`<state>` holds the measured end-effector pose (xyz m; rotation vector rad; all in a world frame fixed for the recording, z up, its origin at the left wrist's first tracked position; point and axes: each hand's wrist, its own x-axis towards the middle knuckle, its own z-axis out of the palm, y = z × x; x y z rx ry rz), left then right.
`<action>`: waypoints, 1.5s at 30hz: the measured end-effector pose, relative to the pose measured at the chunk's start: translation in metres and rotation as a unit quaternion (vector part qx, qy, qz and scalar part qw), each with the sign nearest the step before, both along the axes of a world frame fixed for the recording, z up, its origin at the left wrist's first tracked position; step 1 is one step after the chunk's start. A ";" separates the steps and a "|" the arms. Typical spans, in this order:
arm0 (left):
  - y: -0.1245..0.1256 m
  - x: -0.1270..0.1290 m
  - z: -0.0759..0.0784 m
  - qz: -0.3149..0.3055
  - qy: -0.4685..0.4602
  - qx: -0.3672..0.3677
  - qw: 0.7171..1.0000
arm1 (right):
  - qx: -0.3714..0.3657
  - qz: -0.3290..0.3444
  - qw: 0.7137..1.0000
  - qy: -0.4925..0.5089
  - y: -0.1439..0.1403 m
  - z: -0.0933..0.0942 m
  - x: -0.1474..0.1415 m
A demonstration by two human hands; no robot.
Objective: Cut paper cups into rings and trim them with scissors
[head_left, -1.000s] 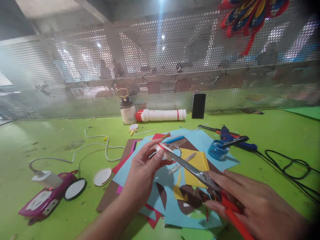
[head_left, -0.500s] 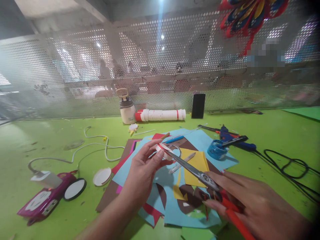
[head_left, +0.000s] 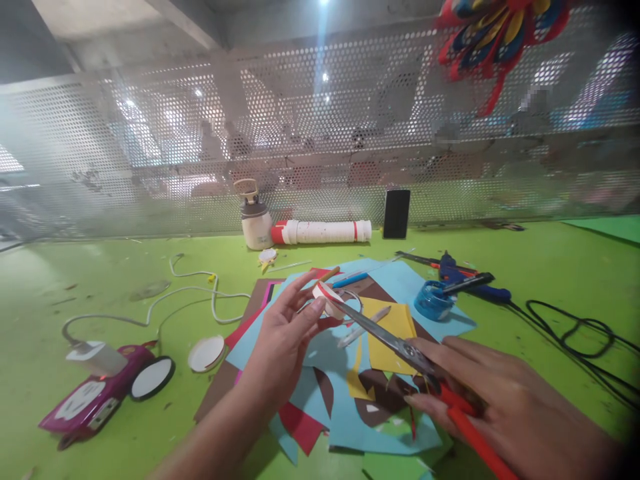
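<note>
Between the thumb and fingers of my left hand [head_left: 287, 327] is a small white round piece [head_left: 327, 301] with a red strip along its edge. My right hand [head_left: 500, 393] grips red-handled scissors [head_left: 400, 347], whose blades point up and left. The blade tips meet the red-edged side of the white piece; whether they cut into it I cannot make out. Beneath both hands lie light blue sheets [head_left: 380, 427], a yellow sheet [head_left: 393, 340] and brown paper. A blue pen [head_left: 350, 279] and a whitish pencil-like stick [head_left: 364, 328] rest on the papers.
At left are a purple power strip [head_left: 93, 400] with a white charger [head_left: 97, 360], its cable, and a white disc [head_left: 206, 353]. A blue jar [head_left: 433, 303] and blue glue gun [head_left: 475, 290] lie right. Behind stand a spray bottle [head_left: 257, 223], white tube [head_left: 325, 231] and phone [head_left: 397, 213].
The hands, white piece and scissors keep nearly the same place, with the piece turned slightly. Red and blue paper scraps below my left hand have shifted. The view has moved slightly.
</note>
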<state>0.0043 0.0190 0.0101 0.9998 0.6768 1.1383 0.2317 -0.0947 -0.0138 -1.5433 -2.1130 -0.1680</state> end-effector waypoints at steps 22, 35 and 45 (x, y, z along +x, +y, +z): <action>-0.005 0.002 0.002 -0.017 -0.003 0.008 1.000 | 0.018 0.007 1.000 -0.014 -0.004 -0.010 0.003; -0.005 0.004 0.001 -0.014 -0.009 -0.008 1.000 | -0.002 0.006 1.000 -0.019 -0.003 -0.009 -0.001; 0.002 -0.002 -0.002 -0.055 -0.043 -0.026 0.997 | 0.027 0.011 0.999 -0.036 0.002 0.000 -0.005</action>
